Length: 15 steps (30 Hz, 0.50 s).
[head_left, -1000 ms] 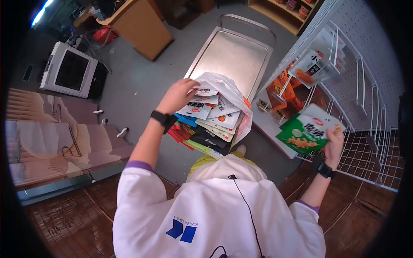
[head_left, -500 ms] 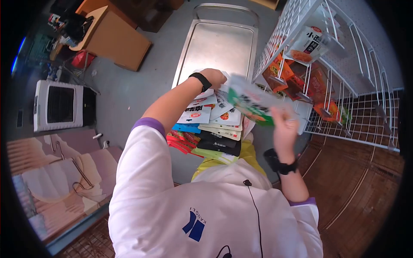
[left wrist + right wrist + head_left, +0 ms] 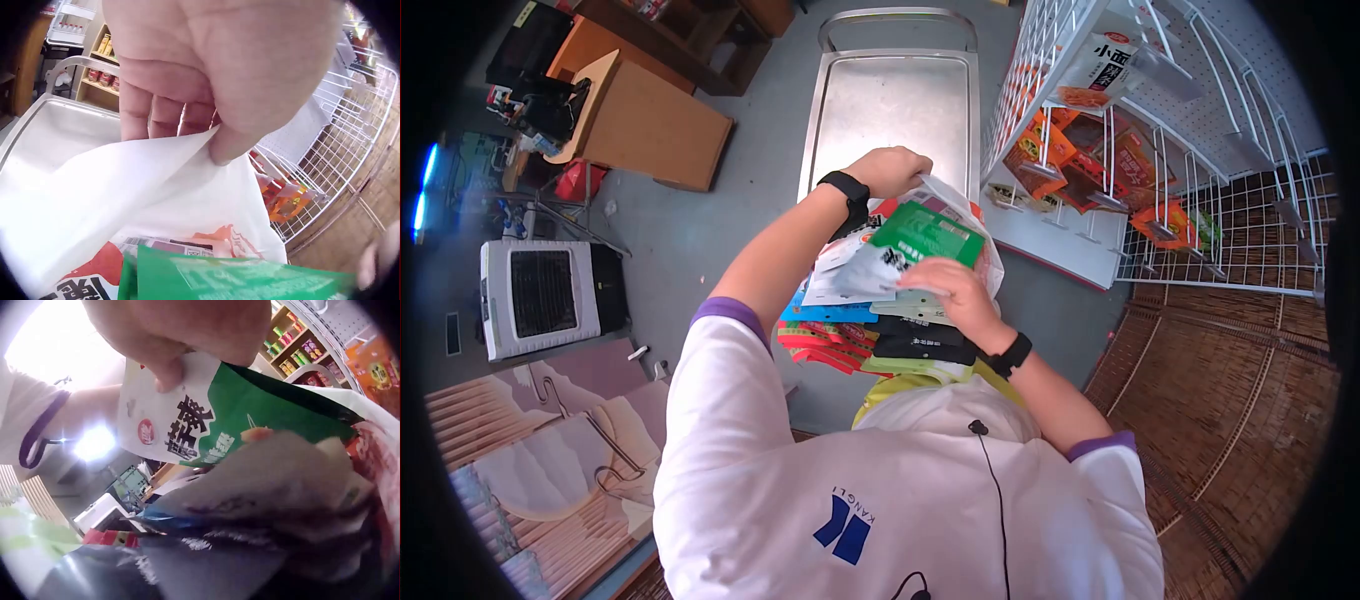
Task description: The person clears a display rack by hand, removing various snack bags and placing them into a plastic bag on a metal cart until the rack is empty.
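My left hand (image 3: 892, 170) pinches the rim of a white plastic bag (image 3: 144, 175) between thumb and fingers, lifting the edge. In my right hand (image 3: 953, 293) is a green-and-white snack packet (image 3: 930, 238), gripped by its white end. That packet lies low over the bag's mouth, its green end pointing away from me. In the right wrist view the thumb (image 3: 167, 374) presses on the packet's printed face. Below it are several stacked packets: white ones (image 3: 840, 275), blue ones (image 3: 825, 310), black ones (image 3: 920, 345) and red ones (image 3: 825, 345).
Behind the bag stretches a steel cart top (image 3: 895, 110) with a handle (image 3: 900, 15). A white wire rack (image 3: 1250, 220) on the right carries orange packets (image 3: 1040, 150) and a hanging white packet (image 3: 1100, 70). A wooden desk (image 3: 650, 125) and an air cooler (image 3: 540, 295) stand left.
My right hand has brought the green-and-white packet from beside the rack, leftward over the bag, and the packet has turned. The left hand keeps hold at the bag's far side.
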Motion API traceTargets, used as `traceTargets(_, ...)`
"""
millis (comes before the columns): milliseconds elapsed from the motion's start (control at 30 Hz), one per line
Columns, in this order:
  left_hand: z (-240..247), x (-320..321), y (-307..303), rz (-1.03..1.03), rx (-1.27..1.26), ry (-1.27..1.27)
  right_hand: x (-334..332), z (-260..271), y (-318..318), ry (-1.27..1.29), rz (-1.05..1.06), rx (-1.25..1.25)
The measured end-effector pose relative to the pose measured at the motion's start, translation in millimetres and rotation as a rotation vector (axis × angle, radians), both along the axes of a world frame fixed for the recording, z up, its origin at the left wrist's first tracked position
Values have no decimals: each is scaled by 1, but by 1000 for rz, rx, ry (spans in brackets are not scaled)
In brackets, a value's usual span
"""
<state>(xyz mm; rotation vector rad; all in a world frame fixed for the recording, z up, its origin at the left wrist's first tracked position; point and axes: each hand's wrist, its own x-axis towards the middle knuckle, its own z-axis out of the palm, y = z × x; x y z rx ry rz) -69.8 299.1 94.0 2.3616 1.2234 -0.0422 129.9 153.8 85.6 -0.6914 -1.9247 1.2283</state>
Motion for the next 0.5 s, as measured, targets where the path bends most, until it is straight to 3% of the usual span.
traceTargets(133, -1, -7, 0, 10, -1, -35, -20, 12, 26, -52, -43, 153)
traceTargets(300, 9, -5, -9, 68, -2, -63, 1, -30, 31, -236, 30, 249)
traceTargets(367, 9, -4, -13, 58, 8, -67, 25, -50, 32, -438, -75, 196)
traceTargets(500, -3, 4, -25, -1, 97, -99, 47, -53, 37, -512, -217, 332)
